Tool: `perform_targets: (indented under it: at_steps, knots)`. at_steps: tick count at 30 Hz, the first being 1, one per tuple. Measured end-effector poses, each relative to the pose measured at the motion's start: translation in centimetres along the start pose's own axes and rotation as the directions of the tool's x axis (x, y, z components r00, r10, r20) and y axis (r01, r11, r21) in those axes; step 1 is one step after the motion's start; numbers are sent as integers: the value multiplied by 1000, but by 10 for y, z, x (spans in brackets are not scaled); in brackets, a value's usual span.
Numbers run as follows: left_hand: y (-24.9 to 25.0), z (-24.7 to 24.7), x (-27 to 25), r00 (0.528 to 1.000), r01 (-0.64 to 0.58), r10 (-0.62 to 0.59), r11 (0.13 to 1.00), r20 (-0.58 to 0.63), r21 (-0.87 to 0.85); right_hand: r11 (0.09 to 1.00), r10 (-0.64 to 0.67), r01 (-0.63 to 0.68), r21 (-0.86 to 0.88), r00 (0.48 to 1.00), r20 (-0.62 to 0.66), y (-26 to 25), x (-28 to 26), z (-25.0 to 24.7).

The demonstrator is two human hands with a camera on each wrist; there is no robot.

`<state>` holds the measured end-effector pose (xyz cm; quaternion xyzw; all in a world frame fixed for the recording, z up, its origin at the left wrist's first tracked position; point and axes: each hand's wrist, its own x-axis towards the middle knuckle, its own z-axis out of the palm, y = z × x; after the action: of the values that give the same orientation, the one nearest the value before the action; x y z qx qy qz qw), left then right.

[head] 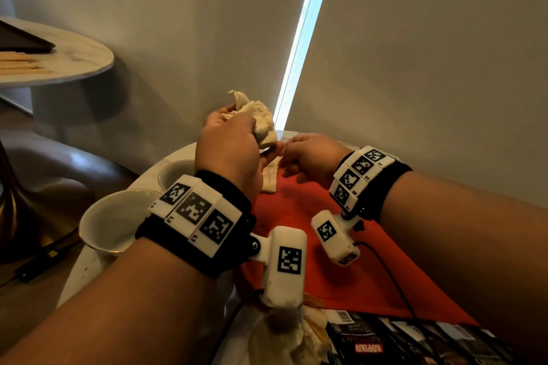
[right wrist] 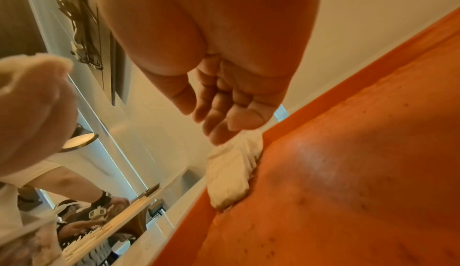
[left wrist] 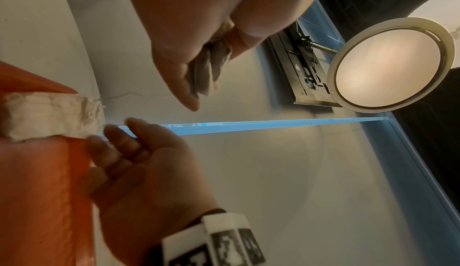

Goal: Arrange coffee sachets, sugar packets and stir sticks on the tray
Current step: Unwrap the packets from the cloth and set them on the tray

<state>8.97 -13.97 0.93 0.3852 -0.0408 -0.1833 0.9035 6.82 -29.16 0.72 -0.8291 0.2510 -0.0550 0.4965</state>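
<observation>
My left hand (head: 234, 139) is raised over the far end of the red tray (head: 341, 261) and grips a crumpled bunch of white sugar packets (head: 258, 124). The left wrist view shows that bunch (left wrist: 209, 69) squeezed between thumb and fingers. One white packet (head: 269, 178) lies on the tray's far left edge. My right hand (head: 296, 151) hovers just beyond it. Its fingers (right wrist: 216, 128) are loosely bent, a fingertip touches the packet's (right wrist: 231, 172) end, and the thumb stays apart. Black coffee sachets (head: 400, 341) lie in a row at the tray's near end.
Two white cups (head: 115, 222) (head: 175, 172) stand left of the tray on the round table. More crumpled white packets (head: 296, 335) lie near me under the wrist camera. Wooden stir sticks (head: 20, 65) and a dark tray rest on a second round table at the far left.
</observation>
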Motion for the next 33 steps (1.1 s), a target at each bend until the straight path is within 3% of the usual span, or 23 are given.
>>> perform_targets:
  at_steps: [8,13,17,26,33]
  knots:
    - [-7,-1,0,996,36,-43,995,76,95,961,-210,230,155,968,-138,-13,-10,-29]
    - [-12,-2,1,990,25,-38,995,134,93,920,-328,336,203,942,-73,-29,-25,-29]
    - [-13,-4,0,986,1,-21,993,166,115,919,-388,389,61,921,-25,-34,-31,-21]
    - [-15,-5,4,989,7,-27,991,146,135,922,-385,386,7,920,-71,-32,-32,-21]
    - [-14,-5,4,993,1,-16,992,117,125,926,-324,333,181,943,-78,-33,-32,-19]
